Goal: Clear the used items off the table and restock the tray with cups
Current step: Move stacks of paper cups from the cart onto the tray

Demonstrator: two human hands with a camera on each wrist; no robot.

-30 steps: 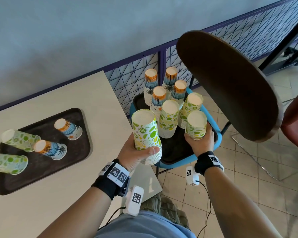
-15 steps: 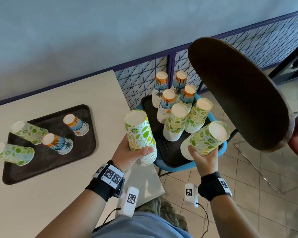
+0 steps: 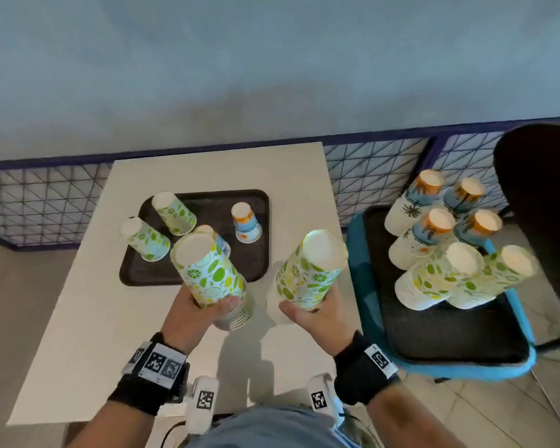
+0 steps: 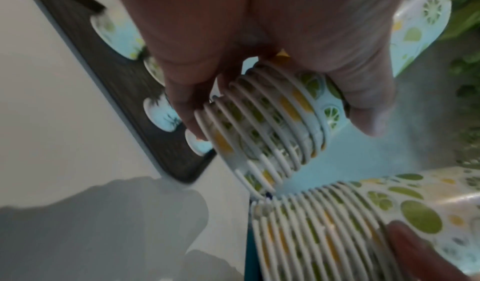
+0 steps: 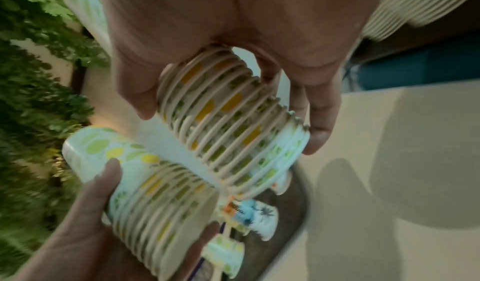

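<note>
Both hands grasping stacks: L hand (image 3: 197, 313) wraps an inverted nested stack of lime-print paper cups (image 3: 209, 276), R hand (image 3: 317, 318) wraps a second lime-print paper cup stack (image 3: 307, 273), both above white bench (image 3: 78, 334) near dark brown rectangular tray (image 3: 259, 205) w/ four single upside-down paper cups (image 3: 246, 223).
</note>
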